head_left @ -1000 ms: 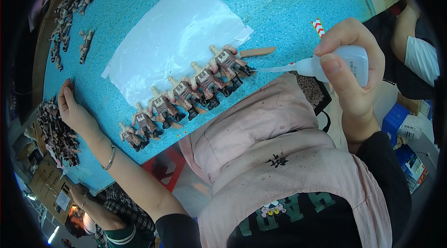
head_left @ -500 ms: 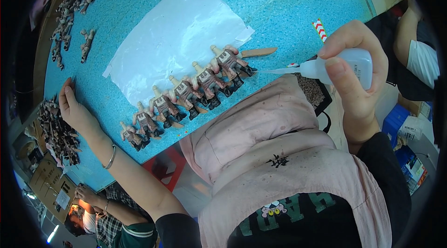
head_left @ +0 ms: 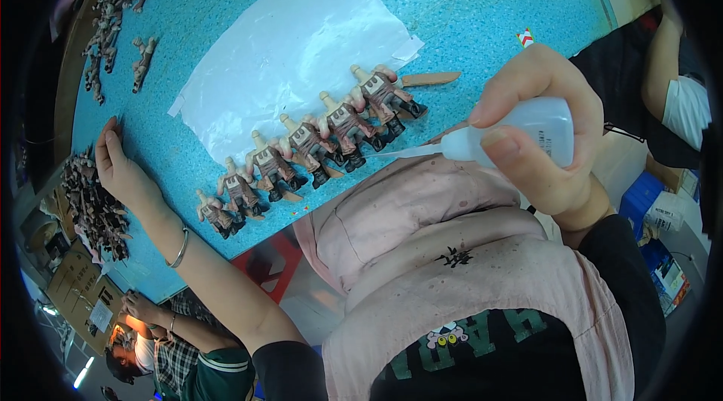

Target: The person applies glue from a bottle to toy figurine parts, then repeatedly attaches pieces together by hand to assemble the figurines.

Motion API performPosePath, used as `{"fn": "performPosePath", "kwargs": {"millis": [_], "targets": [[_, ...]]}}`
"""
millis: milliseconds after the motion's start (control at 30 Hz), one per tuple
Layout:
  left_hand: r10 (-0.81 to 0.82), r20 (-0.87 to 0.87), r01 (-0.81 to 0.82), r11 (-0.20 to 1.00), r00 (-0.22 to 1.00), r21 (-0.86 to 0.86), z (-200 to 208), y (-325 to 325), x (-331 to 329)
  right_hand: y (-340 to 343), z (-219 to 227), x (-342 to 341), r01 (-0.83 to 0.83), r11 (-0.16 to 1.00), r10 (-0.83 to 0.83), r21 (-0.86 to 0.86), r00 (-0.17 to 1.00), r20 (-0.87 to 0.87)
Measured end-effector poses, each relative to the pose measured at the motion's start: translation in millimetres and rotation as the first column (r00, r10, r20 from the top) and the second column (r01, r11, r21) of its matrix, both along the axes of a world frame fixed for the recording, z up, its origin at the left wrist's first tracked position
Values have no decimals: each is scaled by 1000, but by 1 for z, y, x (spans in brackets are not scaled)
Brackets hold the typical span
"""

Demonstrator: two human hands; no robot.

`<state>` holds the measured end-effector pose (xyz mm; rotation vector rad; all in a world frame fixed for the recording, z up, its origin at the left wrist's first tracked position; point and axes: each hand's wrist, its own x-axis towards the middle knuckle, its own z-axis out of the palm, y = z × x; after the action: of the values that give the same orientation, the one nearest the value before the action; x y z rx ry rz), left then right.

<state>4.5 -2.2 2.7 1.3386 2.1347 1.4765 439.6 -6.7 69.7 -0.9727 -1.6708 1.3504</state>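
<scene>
My right hand [head_left: 553, 137] is wrapped round a translucent white squeeze bottle [head_left: 538, 130] with a long thin nozzle. Its tip points left, at the boots of a headless figurine [head_left: 349, 128] in the middle of a slanting row; I cannot tell whether it touches. Several of these painted figurines, with brown tops and dark boots, lie along the table's near edge. My left hand [head_left: 129, 171] rests at the table's left side, fingers loosely extended and holding nothing visible. It is nearest a pile of dark brown parts [head_left: 94, 209].
A white plastic sheet [head_left: 294, 39] lies on the blue table [head_left: 467, 2] behind the row. A flat brown strip [head_left: 431, 79] is at the row's right end. More figure pieces [head_left: 113, 21] are heaped at the far left. Other people sit at lower left and far right.
My right hand and the bottle have moved left and slightly down, taking the nozzle from the rightmost figurine to one further left. My left hand stays nearly in place.
</scene>
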Motion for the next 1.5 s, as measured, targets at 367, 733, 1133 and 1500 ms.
{"fn": "performPosePath", "kwargs": {"millis": [367, 733, 1133, 1500], "targets": [[-15, 3, 15, 1000, 1000, -17, -3, -1, -7, 3, -9, -17, -79, 997, 79, -6, 995, -56], [-18, 1, 18, 999, 1000, -26, -2, -1, -6, 6, -11, -18, -111, 992, 112, 60, 994, -8], [-14, -10, 13, 1000, 1000, -8, -2, 1, 3, 5, -18, -18, -126, 985, 131, 121, 991, -34], [46, -54, -48, 998, 997, -42, 2, 4, 6, 15, -9, -13, 91, 995, -92, 50, 995, 28]]}}
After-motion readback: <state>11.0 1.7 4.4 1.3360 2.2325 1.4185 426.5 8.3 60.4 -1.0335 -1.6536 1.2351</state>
